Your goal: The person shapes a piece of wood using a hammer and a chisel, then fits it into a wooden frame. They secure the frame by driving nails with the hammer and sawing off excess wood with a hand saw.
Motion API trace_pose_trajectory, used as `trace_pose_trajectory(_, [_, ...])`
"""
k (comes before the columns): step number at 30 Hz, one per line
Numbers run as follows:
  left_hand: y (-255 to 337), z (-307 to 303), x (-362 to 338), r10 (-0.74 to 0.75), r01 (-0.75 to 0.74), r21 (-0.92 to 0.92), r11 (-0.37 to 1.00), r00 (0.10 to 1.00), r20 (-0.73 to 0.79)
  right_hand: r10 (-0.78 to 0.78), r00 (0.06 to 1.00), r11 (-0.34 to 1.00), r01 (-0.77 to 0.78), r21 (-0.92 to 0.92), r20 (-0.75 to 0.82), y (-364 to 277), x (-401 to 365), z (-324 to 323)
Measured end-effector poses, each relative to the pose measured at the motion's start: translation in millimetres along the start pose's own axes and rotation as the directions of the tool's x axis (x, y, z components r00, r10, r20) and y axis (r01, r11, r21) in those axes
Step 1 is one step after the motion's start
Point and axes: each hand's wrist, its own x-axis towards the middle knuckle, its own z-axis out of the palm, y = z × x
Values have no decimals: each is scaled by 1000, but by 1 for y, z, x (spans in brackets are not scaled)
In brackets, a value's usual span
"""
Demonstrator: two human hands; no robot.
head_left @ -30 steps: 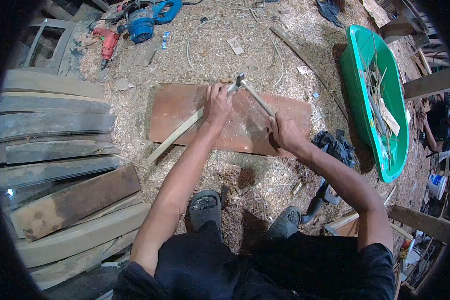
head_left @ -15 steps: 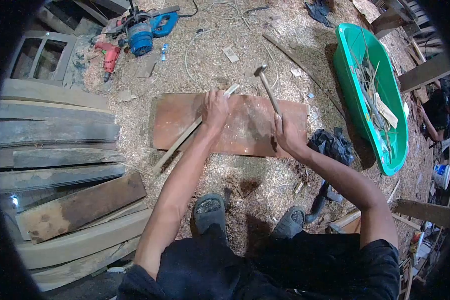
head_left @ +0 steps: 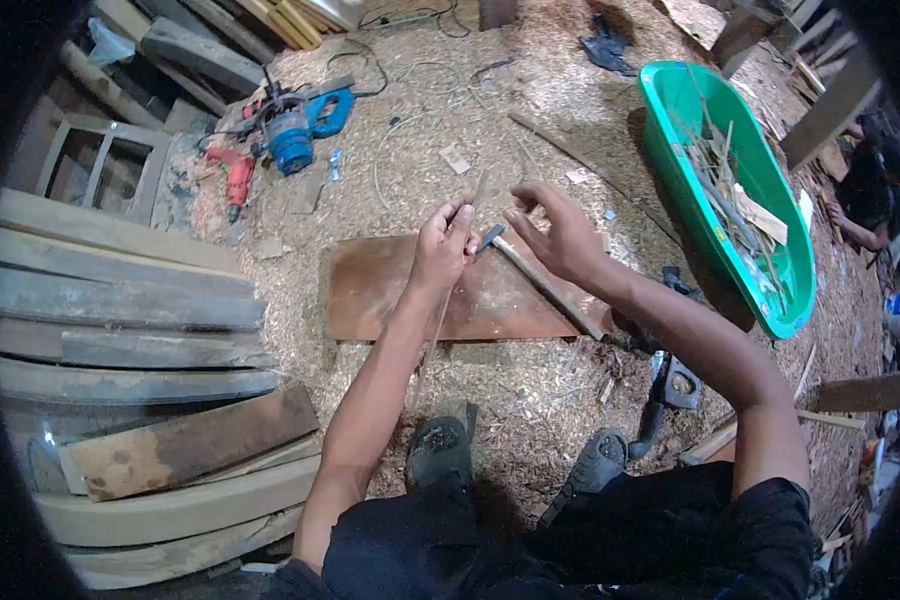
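Observation:
A thin wooden strip (head_left: 434, 335) runs through the closed fingers of my left hand (head_left: 444, 248), its upper end sticking out above the thumb. My right hand (head_left: 562, 235) hovers just to the right with fingers apart and holds nothing. Below it, a hammer (head_left: 542, 283) with a wooden handle lies slantwise on the reddish-brown board (head_left: 365, 290). Its dark head is close beside my left fingers; whether they touch cannot be made out.
Left of the board lie stacked planks (head_left: 130, 295). A red drill (head_left: 235, 178) and a blue power tool (head_left: 290, 140) rest on the shavings-covered floor. At right stands a green tub (head_left: 660, 110) holding wood scraps. Another person (head_left: 865, 190) is at the far right edge.
My right hand has let go of the hammer, which now lies on the board. My left hand has lifted the strip off the board and turned it more upright. The view has shifted slightly.

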Motion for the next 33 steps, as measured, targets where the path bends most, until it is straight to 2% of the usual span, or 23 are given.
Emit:
trace_pose_trajectory(1, [7,9,-3,-34,35,-74,997,999,23,6,1000,999,-6,35,10,-7,8,-3])
trace_pose_trajectory(3, [23,21,-8,-78,79,-89,993,997,19,10,999,994,-14,109,39,-17,20,-9])
trace_pose_trajectory(5, [39,30,-17,-96,92,-133,987,995,-22,-58,998,998,56,34,40,-15,25,-11])
trace_pose_trajectory(7, [46,32,-20,-61,61,-83,995,998,4,-87,994,996,90,-31,71,-18,30,-18])
trace_pose_trajectory(8, [49,33,-20,-44,45,-58,997,999,18,-149,987,983,155,-98,68,-15,31,-18])
trace_pose_trajectory(11, [51,35,-20,-35,33,33,999,998,54,-101,992,979,111,-168,71,-16,30,-21])
trace_pose_trajectory(12, [52,36,-20,-37,32,66,997,997,64,-100,993,979,110,-171,69,-18,29,-22])
trace_pose_trajectory(14, [47,39,-19,49,-52,91,994,998,35,-106,992,978,117,-174,66,-24,27,-23])
trace_pose_trajectory(16, [39,39,-20,86,-88,124,988,996,22,-56,998,993,57,-107,9,-31,18,-18])
trace_pose_trajectory(17, [35,38,-20,83,-86,144,986,996,22,-29,999,997,28,-71,-16,-34,15,-15])
trace_pose_trajectory(18, [36,38,-21,82,-85,166,983,996,21,-42,998,993,37,-113,-41,-33,13,-11])
trace_pose_trajectory(21, [41,38,-24,-62,63,159,985,998,-8,-101,995,979,102,-174,14,-21,19,-11])
trace_pose_trajectory(24, [31,39,-12,92,-92,205,974,996,11,-66,997,985,69,-157,27,-14,30,-18])
trace_pose_trajectory(26, [34,38,-4,47,-53,183,982,998,41,-60,998,977,65,-202,30,-16,34,-26])
trace_pose_trajectory(27, [36,38,-2,28,-38,172,984,998,57,-67,998,978,61,-200,-22,-12,34,-27])
trace_pose_trajectory(28, [36,39,-2,4,-12,79,997,995,100,-77,994,978,60,-197,-75,-8,36,-28])
trace_pose_trajectory(29, [32,37,-3,-18,1,123,992,991,134,-84,989,980,59,-192,-125,-3,38,-29])
trace_pose_trajectory(31, [10,28,-10,-82,39,213,976,978,194,43,969,962,-106,-252,-243,6,57,-50])
trace_pose_trajectory(32, [0,21,-12,-145,89,212,973,953,266,43,969,969,-100,-225,-245,8,66,-63])
trace_pose_trajectory(33, [-5,19,-14,-103,41,262,964,969,225,45,967,975,-97,-199,-250,10,70,-70])
